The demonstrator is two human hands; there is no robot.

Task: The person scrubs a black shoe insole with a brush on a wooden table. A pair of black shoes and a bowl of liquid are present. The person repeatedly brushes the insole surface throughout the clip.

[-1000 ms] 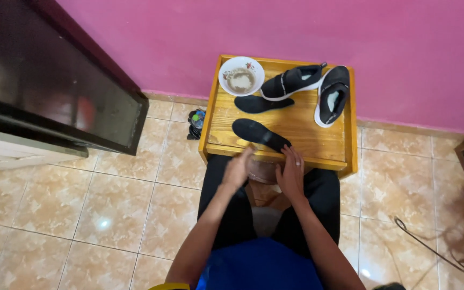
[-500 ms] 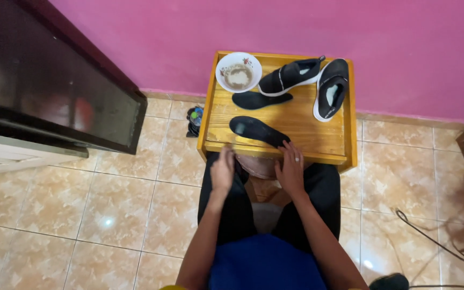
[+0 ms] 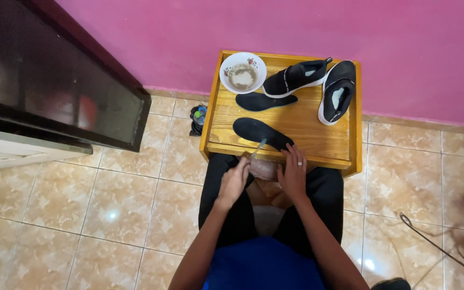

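My left hand (image 3: 234,181) grips a thin pale stick-like tool (image 3: 258,149) whose lower end sits in a small brownish container (image 3: 264,169) held between my knees. My right hand (image 3: 294,173) is cupped against the container's right side, fingers reaching the front edge of the wooden table (image 3: 296,157). Just beyond the tool's tip a black insole (image 3: 261,132) lies on the table. A second black insole (image 3: 266,101) lies further back, beside two black shoes with white soles (image 3: 295,78) (image 3: 338,90) and a white bowl (image 3: 243,72) of pale greyish stuff.
A pink wall runs behind the table. A dark cabinet (image 3: 55,91) stands at the left. A small dark object with a green part (image 3: 198,118) sits on the tiled floor by the table's left side. A cable (image 3: 441,247) trails across the floor at the right.
Both hands were wrapped around the container at my lap. Now my left hand has come off it and holds the thin tool, while my right hand stays on the container.
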